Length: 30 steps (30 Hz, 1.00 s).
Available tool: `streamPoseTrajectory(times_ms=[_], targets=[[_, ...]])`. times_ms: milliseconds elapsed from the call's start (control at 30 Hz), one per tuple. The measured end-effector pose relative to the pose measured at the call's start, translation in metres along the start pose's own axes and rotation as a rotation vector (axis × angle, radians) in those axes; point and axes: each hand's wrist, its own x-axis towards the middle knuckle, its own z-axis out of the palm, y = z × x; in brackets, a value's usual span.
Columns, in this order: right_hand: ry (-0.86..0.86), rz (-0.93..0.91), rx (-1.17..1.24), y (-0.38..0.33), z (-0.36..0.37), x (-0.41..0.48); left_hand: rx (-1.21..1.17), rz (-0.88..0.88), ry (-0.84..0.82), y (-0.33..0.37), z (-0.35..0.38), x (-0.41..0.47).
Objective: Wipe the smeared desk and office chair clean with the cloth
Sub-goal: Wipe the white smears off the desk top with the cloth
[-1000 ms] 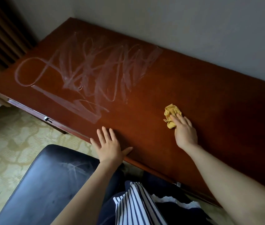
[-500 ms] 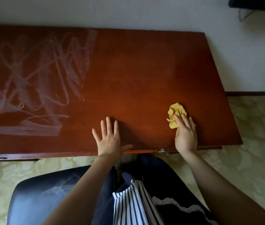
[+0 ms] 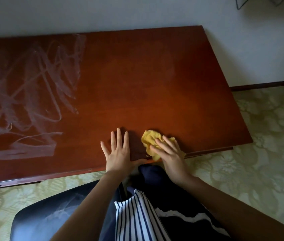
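Note:
A reddish-brown wooden desk (image 3: pixel 155 87) fills the middle of the head view. White smears (image 3: pixel 29 94) cover its left half. My right hand (image 3: pixel 170 152) presses a crumpled yellow cloth (image 3: pixel 150 139) flat against the desk near its front edge, fingers straight. Just left of the cloth, my left hand (image 3: pixel 119 150) rests flat on the desk with fingers spread. A black office chair seat (image 3: pixel 50 216) with pale smears sits below the desk's front edge at lower left, partly hidden by my left arm.
A pale wall runs behind the desk. Patterned green-yellow carpet (image 3: pixel 259 153) covers the floor to the right and under the desk. The desk's right end (image 3: pixel 242 119) stands free. Dark cables hang at the top right corner.
My right hand has slid the cloth leftward along the front edge, close to my left hand. The view has shifted, and my left hand stays flat on the desk.

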Motion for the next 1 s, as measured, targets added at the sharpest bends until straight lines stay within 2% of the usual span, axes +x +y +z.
streamPoseTrajectory(times_ms=[200,433,633,833,1000], targets=[[-0.237,-0.169,0.154,0.020,-0.001,0.037,0.037,0.016,-0.006,0.000,-0.022,0.023],[-0.237,-0.265,0.107,0.057,-0.007,0.126,0.054,-0.022,-0.023,-0.005,-0.061,0.075],[-0.156,-0.081,0.053,0.114,-0.025,0.228,0.068,-0.032,-0.031,0.003,-0.081,0.120],[-0.099,0.186,0.037,0.175,-0.041,0.336,0.074,-0.043,-0.041,0.011,-0.103,0.175],[-0.041,0.423,0.012,0.195,-0.037,0.405,0.088,-0.072,-0.013,0.010,-0.115,0.208]])
